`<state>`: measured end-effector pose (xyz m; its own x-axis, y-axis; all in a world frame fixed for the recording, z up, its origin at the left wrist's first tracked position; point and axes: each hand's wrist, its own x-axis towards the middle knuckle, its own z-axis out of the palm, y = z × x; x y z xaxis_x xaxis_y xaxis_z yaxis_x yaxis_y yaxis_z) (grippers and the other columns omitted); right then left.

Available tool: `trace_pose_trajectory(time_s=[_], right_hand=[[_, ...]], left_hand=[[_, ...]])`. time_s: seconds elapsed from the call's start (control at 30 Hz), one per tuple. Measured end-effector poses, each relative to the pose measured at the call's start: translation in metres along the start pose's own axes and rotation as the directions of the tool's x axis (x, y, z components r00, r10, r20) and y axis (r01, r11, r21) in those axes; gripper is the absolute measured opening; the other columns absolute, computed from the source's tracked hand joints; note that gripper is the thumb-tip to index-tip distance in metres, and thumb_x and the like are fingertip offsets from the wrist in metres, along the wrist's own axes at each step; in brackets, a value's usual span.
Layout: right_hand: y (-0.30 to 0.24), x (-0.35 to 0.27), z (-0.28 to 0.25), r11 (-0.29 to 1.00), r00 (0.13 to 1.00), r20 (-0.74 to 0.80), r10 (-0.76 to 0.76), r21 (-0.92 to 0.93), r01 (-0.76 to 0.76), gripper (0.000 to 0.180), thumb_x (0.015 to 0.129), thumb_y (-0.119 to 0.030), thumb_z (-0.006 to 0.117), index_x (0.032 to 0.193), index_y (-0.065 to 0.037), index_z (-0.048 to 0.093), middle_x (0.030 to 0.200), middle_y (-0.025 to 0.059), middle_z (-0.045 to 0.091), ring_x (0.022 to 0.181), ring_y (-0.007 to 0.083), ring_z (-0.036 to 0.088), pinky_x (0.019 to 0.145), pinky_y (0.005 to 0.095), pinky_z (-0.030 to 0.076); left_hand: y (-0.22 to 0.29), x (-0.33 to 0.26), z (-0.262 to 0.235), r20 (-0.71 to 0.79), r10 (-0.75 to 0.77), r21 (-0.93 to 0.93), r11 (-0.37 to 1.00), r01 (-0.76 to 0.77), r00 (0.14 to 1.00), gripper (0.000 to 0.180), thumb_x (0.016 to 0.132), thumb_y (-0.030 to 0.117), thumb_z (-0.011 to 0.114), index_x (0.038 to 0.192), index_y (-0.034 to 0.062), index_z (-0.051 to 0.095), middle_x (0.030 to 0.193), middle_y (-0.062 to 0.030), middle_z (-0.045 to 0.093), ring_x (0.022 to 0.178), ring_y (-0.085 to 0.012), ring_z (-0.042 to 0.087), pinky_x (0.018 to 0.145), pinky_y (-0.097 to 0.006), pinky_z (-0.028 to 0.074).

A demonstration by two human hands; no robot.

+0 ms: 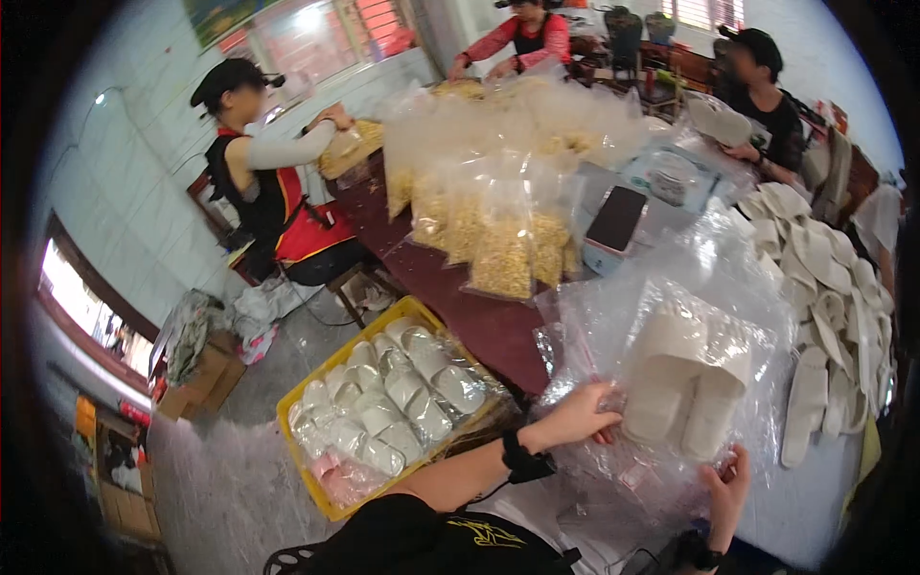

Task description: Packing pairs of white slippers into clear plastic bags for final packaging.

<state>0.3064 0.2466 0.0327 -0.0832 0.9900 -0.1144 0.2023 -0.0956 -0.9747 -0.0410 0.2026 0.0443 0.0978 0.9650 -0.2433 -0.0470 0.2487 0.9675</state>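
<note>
Seemed to be at the step of handling cream slippers (664, 383) within or under clear film (604, 331) on the bench (786, 513), probably calling next for a sure grip on the film's edge. Held left hand (578, 416) half-curled beside the slippers' left edge, right hand (728, 487) narrowly parted near their lower right; could not tell whether pinching film.

The person wears a black short-sleeved T-shirt (398, 537) with a yellow line-drawn print (487, 533). A broad black strap (526, 457) wraps the left wrist, a second black strap (698, 553) the right; left hand (583, 415) and right hand (726, 487) are bare.
</note>
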Motion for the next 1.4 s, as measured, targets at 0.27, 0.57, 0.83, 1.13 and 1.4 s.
trace_pose_trajectory(time_s=[0.27,0.57,0.83,1.13,1.4], right_hand=[[0.004,0.009,-0.01,0.997,0.998,0.065,-0.004,0.082,-0.002,0.065,0.081,0.006,0.07,0.141,0.001,0.045,0.104,-0.0017,0.053,0.086,0.0066,0.054,0.07,0.0213,0.047],[-0.003,0.003,-0.005,0.996,0.999,0.002,-0.041,0.074,0.041,0.057,0.08,0.005,0.07,0.133,0.002,0.051,0.096,-0.0032,0.051,0.078,0.0054,0.051,0.066,0.0211,0.045],[-0.01,-0.002,0.003,0.995,0.998,-0.063,0.008,0.102,-0.002,0.058,0.075,0.008,0.067,0.131,0.001,0.054,0.098,-0.0006,0.059,0.082,0.0078,0.058,0.069,0.0224,0.049],[-0.014,-0.003,0.006,0.988,0.998,-0.057,0.028,0.155,-0.019,0.057,0.075,0.006,0.072,0.129,0.002,0.054,0.093,-0.0039,0.055,0.077,0.0046,0.053,0.067,0.0199,0.046],[-0.01,-0.001,0.005,0.991,0.998,-0.055,0.002,0.135,0.005,0.059,0.076,0.004,0.074,0.131,0.002,0.053,0.092,-0.0048,0.054,0.076,0.0046,0.053,0.064,0.0197,0.045]], left_hand=[[-0.008,0.001,0.007,-0.092,0.038,0.066,0.997,-0.032,0.995,0.049,0.099,0.007,0.06,0.146,0.0002,0.045,0.092,-0.0115,0.07,0.073,-0.0168,0.072,0.059,-0.028,0.058],[-0.007,-0.001,0.005,-0.07,0.05,0.083,0.996,-0.044,0.996,0.048,0.1,0.007,0.06,0.146,0.0006,0.046,0.091,-0.0117,0.071,0.073,-0.0164,0.072,0.059,-0.027,0.057],[-0.014,0.001,0.007,-0.087,0.092,0.059,0.994,-0.087,0.992,0.048,0.097,0.005,0.062,0.143,-0.0007,0.048,0.079,-0.0122,0.071,0.066,-0.017,0.072,0.057,-0.029,0.058],[-0.005,-0.001,0.005,-0.056,0.053,0.051,0.997,-0.051,0.997,0.05,0.099,0.004,0.06,0.146,-0.0019,0.044,0.093,-0.0119,0.072,0.073,-0.0161,0.072,0.059,-0.027,0.058],[-0.011,0.001,0.004,-0.046,0.055,0.08,0.996,-0.051,0.997,0.051,0.099,0.003,0.059,0.147,-0.0016,0.043,0.092,-0.0119,0.072,0.074,-0.016,0.072,0.06,-0.027,0.059]])
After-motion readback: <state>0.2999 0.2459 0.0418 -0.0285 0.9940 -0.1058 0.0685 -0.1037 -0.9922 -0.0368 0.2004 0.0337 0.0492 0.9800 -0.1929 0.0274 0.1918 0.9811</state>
